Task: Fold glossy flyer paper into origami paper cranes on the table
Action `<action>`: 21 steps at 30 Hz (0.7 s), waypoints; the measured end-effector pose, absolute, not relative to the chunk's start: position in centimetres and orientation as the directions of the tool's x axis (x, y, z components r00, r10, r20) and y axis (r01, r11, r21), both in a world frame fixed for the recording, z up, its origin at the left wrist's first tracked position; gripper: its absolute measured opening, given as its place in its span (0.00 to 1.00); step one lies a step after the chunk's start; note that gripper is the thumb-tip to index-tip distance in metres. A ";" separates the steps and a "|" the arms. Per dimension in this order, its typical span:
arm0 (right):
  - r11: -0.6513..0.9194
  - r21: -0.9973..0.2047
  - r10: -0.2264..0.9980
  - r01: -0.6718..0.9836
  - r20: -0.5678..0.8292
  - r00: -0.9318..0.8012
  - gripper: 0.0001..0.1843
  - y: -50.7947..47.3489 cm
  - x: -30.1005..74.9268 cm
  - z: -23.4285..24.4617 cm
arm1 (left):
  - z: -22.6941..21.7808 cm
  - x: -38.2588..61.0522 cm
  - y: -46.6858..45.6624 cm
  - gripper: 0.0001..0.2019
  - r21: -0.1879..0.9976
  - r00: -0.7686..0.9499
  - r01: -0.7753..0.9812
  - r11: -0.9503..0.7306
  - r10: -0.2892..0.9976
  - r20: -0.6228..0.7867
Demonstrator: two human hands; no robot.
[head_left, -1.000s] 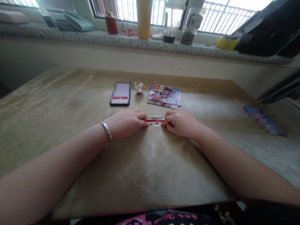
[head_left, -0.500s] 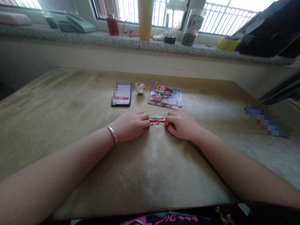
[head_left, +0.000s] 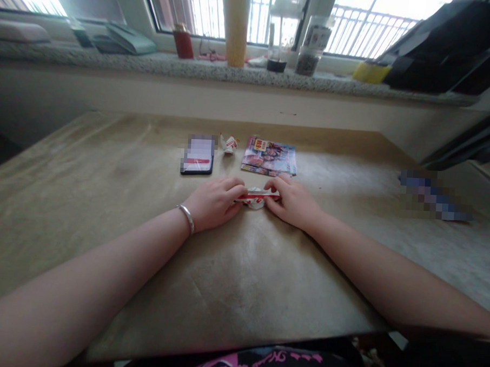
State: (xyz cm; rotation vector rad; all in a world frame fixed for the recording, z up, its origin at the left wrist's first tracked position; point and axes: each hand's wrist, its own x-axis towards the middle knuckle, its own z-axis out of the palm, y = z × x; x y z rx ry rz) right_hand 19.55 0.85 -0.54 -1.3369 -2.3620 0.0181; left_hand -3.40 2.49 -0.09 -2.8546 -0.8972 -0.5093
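A small folded piece of white printed paper [head_left: 256, 197] with a red stripe lies on the table in front of me. My left hand [head_left: 220, 201] pinches its left end, with the fingertips hiding that edge. At the opposite end, my right hand [head_left: 291, 199] has its thumb and forefinger curled around the paper. The paper's middle shows between my hands and looks slightly raised and creased. Just beyond it sits a small folded paper shape [head_left: 229, 145], white with red print. A silver bangle [head_left: 186, 218] circles my left wrist.
A phone [head_left: 198, 155] lies behind my left hand, and a stack of colourful printed sheets [head_left: 269, 156] behind the right. A blurred-out strip [head_left: 433, 197] is at the table's right. Bottles, a red container [head_left: 183, 43] and yellow tape [head_left: 371, 71] line the granite windowsill [head_left: 217, 73].
My fingers have shifted on the folded paper, and the right hand's thumb and forefinger are more spread. The paper's middle has lifted and buckled; it lay flatter before.
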 end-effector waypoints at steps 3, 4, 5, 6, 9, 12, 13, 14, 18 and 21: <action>0.557 -0.189 0.801 0.809 0.381 -0.463 0.14 1.0 19.6 -0.7 | -0.2 -3.3 2.4 0.18 0.055 0.712 0.633 -0.772 0.609 0.349; 0.569 -0.190 0.794 0.800 0.377 -0.476 0.14 1.1 19.6 -0.8 | -0.3 -3.3 2.5 0.20 0.069 0.699 0.650 -0.757 0.630 0.339; 0.579 -0.196 0.791 0.791 0.370 -0.487 0.14 1.2 19.7 -1.0 | -0.3 -3.2 2.5 0.21 0.079 0.688 0.664 -0.743 0.649 0.323; 0.585 -0.205 0.790 0.784 0.361 -0.495 0.15 1.2 19.8 -1.1 | -0.3 -3.2 2.5 0.22 0.084 0.681 0.676 -0.732 0.664 0.308; 0.601 -0.229 0.787 0.766 0.337 -0.517 0.16 1.4 19.8 -1.4 | -0.3 -3.1 2.6 0.22 0.092 0.679 0.686 -0.722 0.680 0.277; 0.613 -0.260 0.781 0.746 0.338 -0.525 0.16 1.4 19.6 -1.5 | -0.3 -3.0 2.6 0.21 0.121 0.695 0.666 -0.736 0.671 0.259; 0.608 -0.278 0.786 0.743 0.344 -0.514 0.16 1.4 19.5 -1.5 | -0.3 -3.0 2.6 0.20 0.138 0.698 0.658 -0.740 0.669 0.257; 0.599 -0.302 0.793 0.742 0.349 -0.499 0.16 1.4 19.4 -1.5 | -0.3 -3.0 2.6 0.20 0.161 0.698 0.652 -0.741 0.670 0.255; 0.554 -0.431 0.831 0.712 0.340 -0.441 0.16 1.3 19.1 -1.5 | -0.6 -2.9 2.5 0.24 0.286 0.653 0.647 -0.707 0.707 0.271; 0.525 -0.528 0.851 0.667 0.323 -0.414 0.16 1.1 18.9 -1.5 | -0.8 -2.8 2.5 0.28 0.364 0.612 0.643 -0.673 0.738 0.285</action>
